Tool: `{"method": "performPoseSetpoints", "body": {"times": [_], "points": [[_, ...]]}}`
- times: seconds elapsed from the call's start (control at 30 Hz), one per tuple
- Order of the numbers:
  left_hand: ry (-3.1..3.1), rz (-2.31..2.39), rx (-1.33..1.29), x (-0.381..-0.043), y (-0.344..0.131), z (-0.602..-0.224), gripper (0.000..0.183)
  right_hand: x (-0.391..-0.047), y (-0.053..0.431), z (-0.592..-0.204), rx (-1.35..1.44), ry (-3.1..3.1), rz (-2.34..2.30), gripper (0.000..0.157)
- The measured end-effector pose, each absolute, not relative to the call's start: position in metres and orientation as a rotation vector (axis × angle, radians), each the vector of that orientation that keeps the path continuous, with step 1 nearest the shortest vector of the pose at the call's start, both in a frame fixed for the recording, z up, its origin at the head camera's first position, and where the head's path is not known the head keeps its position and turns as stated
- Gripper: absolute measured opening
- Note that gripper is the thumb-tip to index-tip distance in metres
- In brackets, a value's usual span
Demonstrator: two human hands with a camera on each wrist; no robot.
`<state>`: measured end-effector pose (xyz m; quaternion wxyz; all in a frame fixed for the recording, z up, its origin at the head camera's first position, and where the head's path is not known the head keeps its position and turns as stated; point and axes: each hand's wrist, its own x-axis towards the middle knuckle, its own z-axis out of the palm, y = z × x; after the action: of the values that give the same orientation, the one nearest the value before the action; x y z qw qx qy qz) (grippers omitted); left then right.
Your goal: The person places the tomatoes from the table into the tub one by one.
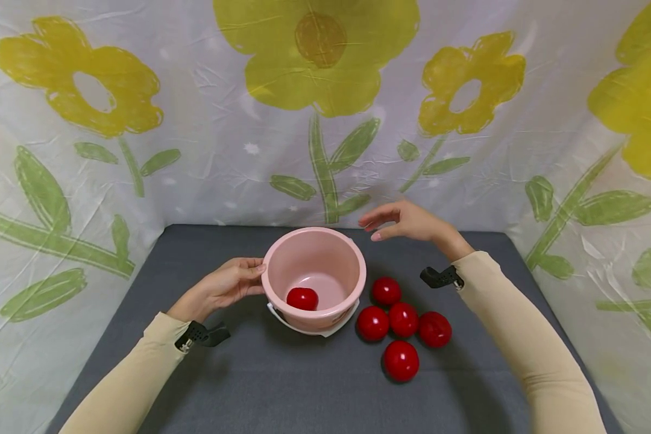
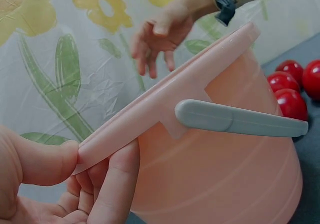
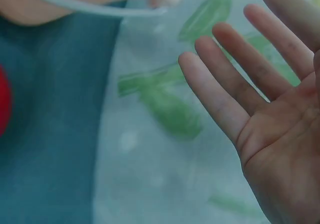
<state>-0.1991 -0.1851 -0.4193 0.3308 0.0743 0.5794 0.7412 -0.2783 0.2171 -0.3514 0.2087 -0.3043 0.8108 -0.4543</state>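
Here's the pink bucket (image 1: 328,259), upright on the grey surface (image 1: 282,386), one glossy red round piece (image 1: 302,299) inside on its floor! The left hand (image 1: 230,281) pinches its rim, thumb on top. Across the opening, the right hand (image 1: 404,220) hangs in the air, fingers loose, holding nothing! Five more red pieces (image 1: 404,319) cluster right of the bucket, before a flowered backdrop (image 1: 222,150).

In the head view, we find the left hand's (image 1: 230,284) fingertips partly hidden by the pink round plastic bucket (image 1: 320,253). In the right wrist view, we record the right hand (image 3: 280,124) cut off by the right edge; left of it, the bucket is blurred and cropped, and a glossy red ball (image 3: 3,101) shows only a sliver.
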Motion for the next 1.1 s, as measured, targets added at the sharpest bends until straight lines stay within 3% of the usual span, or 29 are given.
{"method": "performPoseSetpoints", "body": {"times": [0.67,1.1], "points": [[1.527,1.949,0.175,-0.199,-0.186,-0.422,0.05,-0.264,0.258,-0.452,-0.689,2.198,-1.204,0.053],[1.5,1.96,0.187,-0.199,-0.184,-0.423,0.048,-0.253,0.257,-0.472,-0.722,2.231,-1.096,0.049]]}}
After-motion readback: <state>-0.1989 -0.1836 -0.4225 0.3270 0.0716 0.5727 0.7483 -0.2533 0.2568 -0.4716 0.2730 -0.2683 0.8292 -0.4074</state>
